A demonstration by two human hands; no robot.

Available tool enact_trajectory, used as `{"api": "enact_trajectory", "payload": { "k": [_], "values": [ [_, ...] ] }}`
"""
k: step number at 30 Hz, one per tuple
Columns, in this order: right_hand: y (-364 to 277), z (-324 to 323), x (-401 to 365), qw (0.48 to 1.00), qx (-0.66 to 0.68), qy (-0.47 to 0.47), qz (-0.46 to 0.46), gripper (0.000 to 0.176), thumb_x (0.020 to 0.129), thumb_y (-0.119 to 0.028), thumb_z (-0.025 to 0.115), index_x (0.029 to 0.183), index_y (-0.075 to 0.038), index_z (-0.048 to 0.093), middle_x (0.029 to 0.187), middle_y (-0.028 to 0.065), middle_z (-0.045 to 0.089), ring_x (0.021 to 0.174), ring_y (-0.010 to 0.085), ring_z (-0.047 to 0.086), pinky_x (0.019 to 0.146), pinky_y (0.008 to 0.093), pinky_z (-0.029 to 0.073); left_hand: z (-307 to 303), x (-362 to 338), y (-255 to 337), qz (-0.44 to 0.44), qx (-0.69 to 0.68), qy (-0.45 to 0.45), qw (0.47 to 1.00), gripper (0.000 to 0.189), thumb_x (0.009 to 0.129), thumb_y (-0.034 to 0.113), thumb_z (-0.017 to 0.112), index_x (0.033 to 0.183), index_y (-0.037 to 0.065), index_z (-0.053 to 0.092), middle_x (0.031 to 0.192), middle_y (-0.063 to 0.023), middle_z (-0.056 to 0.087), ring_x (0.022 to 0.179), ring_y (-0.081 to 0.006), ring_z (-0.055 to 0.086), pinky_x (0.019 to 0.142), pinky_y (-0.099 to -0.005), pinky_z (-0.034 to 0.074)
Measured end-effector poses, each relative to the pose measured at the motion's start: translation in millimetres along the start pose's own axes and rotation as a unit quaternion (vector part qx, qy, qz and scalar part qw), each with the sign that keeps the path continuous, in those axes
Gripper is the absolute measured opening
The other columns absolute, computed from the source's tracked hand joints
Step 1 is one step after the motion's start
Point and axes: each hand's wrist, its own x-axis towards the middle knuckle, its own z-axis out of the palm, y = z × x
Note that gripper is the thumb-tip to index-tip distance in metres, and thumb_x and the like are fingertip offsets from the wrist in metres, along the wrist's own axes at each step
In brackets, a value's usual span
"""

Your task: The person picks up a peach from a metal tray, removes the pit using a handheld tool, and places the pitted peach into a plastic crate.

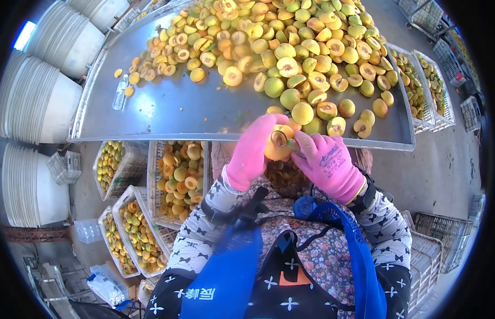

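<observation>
The fruit [278, 146] is hanging in the hands at the near edge of the table [194, 119], its cut face showing. The gloved left hand [254, 154] is curling round it and holding it; the gloved right hand [326, 162] is bending its fingers in against the other side. Whether those fingers are also pinching something, one cannot tell — that spot is too small and blurred.

If juice is wetting the gloved fingers, the fruit could be slipping free and dropping past the edge. Too hard a push from the right could be bruising the flesh or catching the left fingers, since both are working so close together.

Just beyond, a loose half [336, 126] is lying near the rim, before the pile [306, 48]; a knock from the right wrist could be sending it over. Below, to the left, a crate [151, 173] is standing apart from the hands — a dropped piece would probably be missing it.
</observation>
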Motion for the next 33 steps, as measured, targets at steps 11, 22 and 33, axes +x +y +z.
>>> {"api": "enact_trajectory", "payload": {
  "k": [11, 22, 33],
  "values": [
    [-2, 8, -17, 0.963, 0.262, -0.063, 0.011, 0.021, 0.087, -0.020, 0.065, 0.100, -0.006, 0.055, 0.076, 0.0124, 0.063, 0.070, 0.0312, 0.065, 0.061, 0.0416, 0.049, 9, -2, 4, -0.172, -0.149, -0.014, 0.974, 0.038, 0.097, 0.024, 0.058, 0.125, -0.001, 0.053, 0.100, -0.0084, 0.066, 0.091, -0.0166, 0.064, 0.083, -0.0286, 0.051],
    [-23, 29, -21, 0.882, 0.456, -0.023, 0.119, 0.014, 0.090, -0.017, 0.064, 0.093, -0.007, 0.055, 0.065, -0.0010, 0.056, 0.049, 0.0082, 0.051, 0.044, 0.0260, 0.039, 28, 2, 5, -0.029, -0.112, 0.107, 0.987, 0.036, 0.104, 0.033, 0.049, 0.109, 0.000, 0.062, 0.099, -0.0117, 0.068, 0.083, -0.0176, 0.065, 0.075, -0.0282, 0.053],
    [-9, -8, -21, 0.478, 0.768, -0.319, 0.283, 0.022, 0.090, -0.016, 0.065, 0.105, -0.001, 0.062, 0.066, 0.0010, 0.056, 0.050, 0.0098, 0.051, 0.046, 0.0224, 0.039, -2, 1, 0, -0.143, -0.235, -0.122, 0.954, 0.037, 0.101, 0.032, 0.052, 0.113, -0.002, 0.063, 0.099, -0.0141, 0.070, 0.089, -0.0202, 0.068, 0.081, -0.0307, 0.054]
  ]
}}
